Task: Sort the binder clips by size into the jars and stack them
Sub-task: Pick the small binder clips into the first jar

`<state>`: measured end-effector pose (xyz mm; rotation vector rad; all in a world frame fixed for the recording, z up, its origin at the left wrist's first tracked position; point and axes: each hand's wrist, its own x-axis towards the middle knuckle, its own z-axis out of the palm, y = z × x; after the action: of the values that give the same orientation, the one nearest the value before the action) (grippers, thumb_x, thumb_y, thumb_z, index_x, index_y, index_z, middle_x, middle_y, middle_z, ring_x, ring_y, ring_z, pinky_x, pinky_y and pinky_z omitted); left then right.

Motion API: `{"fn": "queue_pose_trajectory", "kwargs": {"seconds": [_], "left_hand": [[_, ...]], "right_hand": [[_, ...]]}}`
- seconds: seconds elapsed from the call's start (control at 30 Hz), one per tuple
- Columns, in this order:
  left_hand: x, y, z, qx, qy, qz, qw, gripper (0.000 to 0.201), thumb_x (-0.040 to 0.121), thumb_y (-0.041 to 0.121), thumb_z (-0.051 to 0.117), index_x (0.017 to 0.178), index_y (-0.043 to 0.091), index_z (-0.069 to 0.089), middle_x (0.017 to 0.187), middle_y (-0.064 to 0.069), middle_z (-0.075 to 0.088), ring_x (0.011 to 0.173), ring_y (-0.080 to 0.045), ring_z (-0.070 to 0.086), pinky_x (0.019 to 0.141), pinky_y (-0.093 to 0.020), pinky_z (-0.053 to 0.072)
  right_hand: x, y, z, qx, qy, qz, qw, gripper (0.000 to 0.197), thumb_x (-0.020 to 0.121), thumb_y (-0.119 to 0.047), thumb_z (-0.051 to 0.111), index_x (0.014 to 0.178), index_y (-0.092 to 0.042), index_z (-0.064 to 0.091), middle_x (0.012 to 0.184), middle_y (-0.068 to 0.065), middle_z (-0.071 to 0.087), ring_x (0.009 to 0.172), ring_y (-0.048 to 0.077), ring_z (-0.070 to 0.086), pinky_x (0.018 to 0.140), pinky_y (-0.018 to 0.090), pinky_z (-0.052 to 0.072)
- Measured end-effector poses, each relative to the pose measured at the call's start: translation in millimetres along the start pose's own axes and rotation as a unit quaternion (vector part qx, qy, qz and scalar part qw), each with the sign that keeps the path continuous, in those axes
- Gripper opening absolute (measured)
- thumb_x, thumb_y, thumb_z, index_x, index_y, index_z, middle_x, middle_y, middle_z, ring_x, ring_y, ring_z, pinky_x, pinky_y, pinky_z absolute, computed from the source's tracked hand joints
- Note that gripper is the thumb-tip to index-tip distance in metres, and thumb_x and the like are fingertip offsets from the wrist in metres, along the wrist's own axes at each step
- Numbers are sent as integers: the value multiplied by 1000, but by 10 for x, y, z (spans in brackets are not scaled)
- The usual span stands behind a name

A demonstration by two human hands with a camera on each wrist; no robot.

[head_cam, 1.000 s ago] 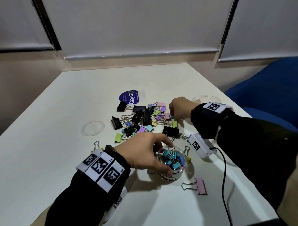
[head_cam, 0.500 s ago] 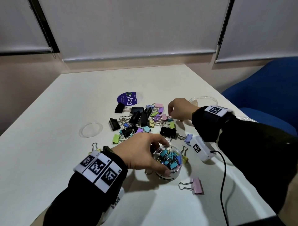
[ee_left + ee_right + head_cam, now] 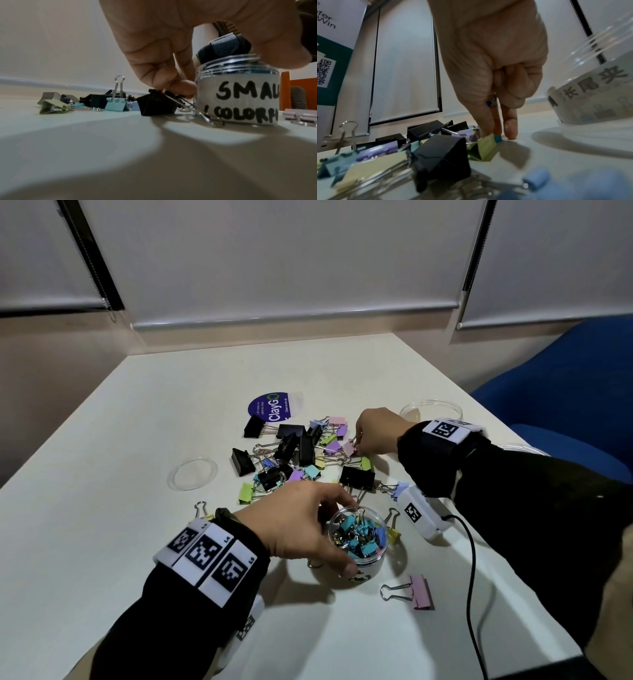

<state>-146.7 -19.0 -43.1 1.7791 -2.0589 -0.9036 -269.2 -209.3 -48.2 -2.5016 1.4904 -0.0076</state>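
A small clear jar (image 3: pixel 358 542) labelled "SMALL COLORFUL" (image 3: pixel 240 97) stands near the table's front and holds several small coloured clips. My left hand (image 3: pixel 346 534) grips its rim, thumb on the near side and fingers on the far side. A mixed pile of binder clips (image 3: pixel 301 453) in black and pastel colours lies behind the jar. My right hand (image 3: pixel 358 445) is at the pile's right edge. In the right wrist view its curled fingers hold a small blue clip (image 3: pixel 490 103), while its fingertips (image 3: pixel 510 129) touch the table beside a small teal clip (image 3: pixel 498 138).
A larger clear jar (image 3: pixel 430 410) stands behind my right wrist. A clear lid (image 3: pixel 191 474) lies left of the pile, a purple round sticker (image 3: pixel 270 407) behind it. Loose pink (image 3: pixel 421 592) and yellow (image 3: pixel 394 534) clips lie by the small jar. A blue chair (image 3: pixel 565 392) is on the right.
My right hand has stayed at the pile's right edge, its fingers dipping a little lower to the table. My left hand has kept its grip on the small jar.
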Motion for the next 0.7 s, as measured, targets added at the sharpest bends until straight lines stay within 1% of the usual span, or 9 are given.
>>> {"fn": "queue_pose_trajectory", "kwargs": {"seconds": [0.17, 0.23, 0.3, 0.4, 0.47, 0.5, 0.53, 0.6, 0.7], "left_hand": [[4, 4, 13, 2, -4, 1, 1000, 76, 54, 37, 92, 121, 36, 57, 82, 20, 56, 56, 19, 51, 50, 1, 33], [3, 11, 15, 2, -2, 2, 1000, 75, 54, 37, 92, 121, 35, 57, 80, 20, 55, 56, 19, 51, 50, 0, 33], [-1, 16, 15, 2, 0, 4, 1000, 75, 55, 36, 92, 121, 34, 57, 78, 19, 56, 57, 19, 52, 50, 0, 34], [-2, 18, 16, 1, -1, 6, 1000, 75, 56, 36, 92, 122, 34, 57, 75, 18, 54, 55, 19, 51, 49, 0, 34], [-5, 23, 13, 1, 2, 6, 1000, 75, 56, 36, 92, 123, 34, 57, 75, 18, 53, 55, 19, 51, 50, 0, 34], [-3, 23, 11, 1, 2, 8, 1000, 75, 56, 36, 92, 123, 34, 57, 76, 19, 53, 56, 20, 51, 50, 0, 35], [0, 21, 7, 0, 2, 9, 1000, 75, 56, 35, 92, 122, 33, 58, 75, 21, 54, 56, 20, 51, 50, 0, 35], [3, 9, 0, -2, 1, 11, 1000, 73, 55, 35, 92, 120, 32, 59, 71, 23, 56, 58, 18, 54, 53, 0, 37], [14, -24, -10, -3, 0, 8, 1000, 75, 53, 36, 93, 120, 33, 59, 88, 21, 62, 79, 10, 61, 70, -5, 45]], "right_hand": [[-79, -81, -15, -15, 3, -12, 1000, 21, 76, -10, 70, 92, 5, 69, 92, 19, 70, 77, 28, 64, 58, 26, 40], [-112, -122, -20, -31, 2, -8, 999, 9, 78, -6, 64, 75, 3, 64, 73, 18, 63, 64, 25, 54, 53, 24, 37], [-125, -151, -1, -49, 5, -3, 999, 26, 79, -3, 60, 57, -5, 46, 56, 9, 45, 53, 20, 43, 46, 23, 30], [-164, -160, -8, -63, 2, -16, 998, 38, 78, -3, 60, 52, -11, 33, 52, 5, 33, 47, 18, 32, 44, 23, 23], [-236, -166, -68, -49, 19, -8, 999, 32, 77, -6, 59, 54, -9, 37, 53, 8, 37, 52, 22, 36, 47, 23, 25], [-296, -184, -124, -35, 28, 3, 999, 21, 77, -7, 58, 60, -6, 46, 59, 11, 46, 58, 25, 42, 49, 23, 30], [-357, -193, -187, -25, 40, -13, 999, 6, 78, -9, 57, 74, -4, 57, 70, 13, 56, 67, 27, 50, 53, 24, 34], [-552, -229, -319, 11, 32, -42, 999, 14, 80, -12, 58, 94, -11, 61, 86, 4, 60, 78, 20, 54, 55, 21, 37], [-971, -307, -466, 79, -43, -111, 990, 12, 80, -14, 61, 91, -18, 63, 83, -5, 61, 72, 10, 54, 57, 24, 42]]}}
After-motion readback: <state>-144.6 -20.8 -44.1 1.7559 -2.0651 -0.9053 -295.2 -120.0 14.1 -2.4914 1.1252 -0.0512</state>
